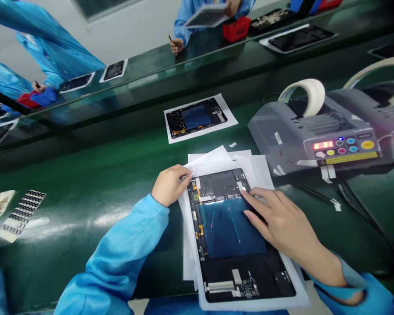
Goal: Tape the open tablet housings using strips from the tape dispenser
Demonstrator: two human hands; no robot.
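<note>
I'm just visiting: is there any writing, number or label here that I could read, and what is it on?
Nothing here reads clearly.
Red display on the grey machine: lit digits, too blurred to read.
Yellow strip below its buttons: print too small.
White label on its side: too small.
Open tablet: no legible markings.

Tape dispenser [318, 131] just right of tablet [233, 232]

Place: electronics assembly line, probably a factory floor.
Evidence: green belt [85, 188]; opened tablets [226, 227]; tape dispenser [315, 131] right; blue-smocked workers [187, 22] far.
</note>
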